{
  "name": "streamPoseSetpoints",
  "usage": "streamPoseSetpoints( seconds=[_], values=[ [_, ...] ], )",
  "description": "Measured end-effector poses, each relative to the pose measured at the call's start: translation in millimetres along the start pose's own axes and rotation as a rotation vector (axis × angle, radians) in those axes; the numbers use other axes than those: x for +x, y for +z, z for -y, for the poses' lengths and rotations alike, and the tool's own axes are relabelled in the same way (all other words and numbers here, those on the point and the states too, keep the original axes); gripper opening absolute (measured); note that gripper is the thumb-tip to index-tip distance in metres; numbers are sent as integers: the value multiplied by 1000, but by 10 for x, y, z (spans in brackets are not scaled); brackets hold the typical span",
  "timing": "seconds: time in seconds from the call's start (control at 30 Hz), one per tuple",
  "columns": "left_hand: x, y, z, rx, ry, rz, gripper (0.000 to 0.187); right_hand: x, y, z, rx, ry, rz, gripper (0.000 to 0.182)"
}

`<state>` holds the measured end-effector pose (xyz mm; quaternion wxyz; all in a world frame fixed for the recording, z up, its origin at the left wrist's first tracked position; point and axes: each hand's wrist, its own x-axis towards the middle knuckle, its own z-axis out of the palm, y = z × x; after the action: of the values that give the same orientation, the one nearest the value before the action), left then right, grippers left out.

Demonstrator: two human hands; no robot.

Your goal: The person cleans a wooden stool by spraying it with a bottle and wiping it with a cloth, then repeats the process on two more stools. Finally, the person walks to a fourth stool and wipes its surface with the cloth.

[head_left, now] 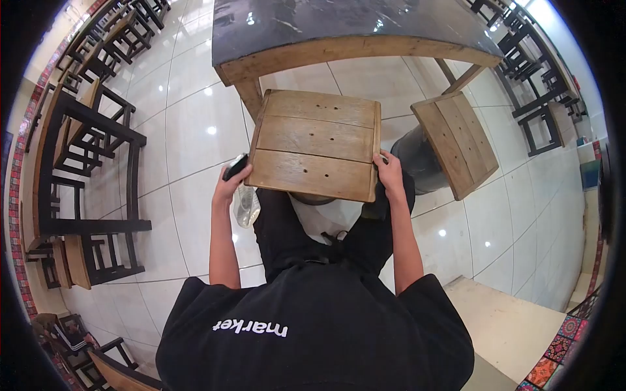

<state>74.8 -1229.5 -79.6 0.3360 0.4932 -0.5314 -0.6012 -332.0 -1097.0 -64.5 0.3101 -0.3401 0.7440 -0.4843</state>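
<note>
A square wooden stool seat [315,138] of three planks, with several dark holes, is in front of me between my knees. My left hand [228,184] is at its left edge, closed around a small black object [235,167] whose kind I cannot make out. A clear, crumpled plastic-looking thing [246,206] hangs just below that hand. At the opposite edge, my right hand [390,173] grips the wooden rim with its fingers curled. Part of a dark rounded form [312,199] shows under the seat's near edge; the rest is hidden.
A dark-topped wooden table [352,26] stands just beyond the seat. On the right, a second plank seat [456,143] leans by a dark grey rounded base [419,159]. Dark-framed tables and stools [98,225] line the left. A pale ledge [499,319] is at lower right.
</note>
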Motion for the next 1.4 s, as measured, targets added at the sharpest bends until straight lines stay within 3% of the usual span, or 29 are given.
streamPoseSetpoints(
  seconds=[0.07, 0.23, 0.37, 0.67, 0.83, 1.07, 1.17, 1.2, 1.27, 1.3, 1.33, 1.4],
  values=[
    [85, 68, 8, -12, 26, 91, 36, 327, -113, -14, -33, -32, 41, 40],
    [134, 529, -61, -182, 97, -48, 37, 1099, -119, 48, -169, -188, 85, 38],
    [347, 752, 28, -264, 123, -107, 34, 1613, -119, 201, -156, -183, 145, 38],
    [910, 1037, -115, -218, 146, -170, 26, 2704, 84, 34, -450, -341, 24, 30],
    [1071, 1109, -200, -168, 149, -247, 26, 2713, 183, 353, -630, -235, -111, 30],
    [1199, 1152, -179, -155, 181, -328, 33, 2645, 287, 427, -659, -315, -171, 31],
    [1173, 1084, -98, -63, 29, -296, 36, 2554, 225, 344, -685, -345, -131, 29],
    [1224, 1040, 125, -14, 42, -327, 40, 2468, 216, 387, -724, -386, -213, 29],
    [956, 1160, 74, -228, 98, -423, 43, 2167, 104, 562, -788, -395, -327, 29],
    [914, 1086, 404, -216, 123, -455, 43, 1874, 41, 666, -658, -422, -407, 29],
    [802, 1131, 485, -260, 79, -613, 30, 1631, -93, 697, -528, -452, -494, 29],
    [532, 1172, 727, -84, 129, -679, 26, 1149, -422, 551, -433, -387, -444, 27]
  ],
)
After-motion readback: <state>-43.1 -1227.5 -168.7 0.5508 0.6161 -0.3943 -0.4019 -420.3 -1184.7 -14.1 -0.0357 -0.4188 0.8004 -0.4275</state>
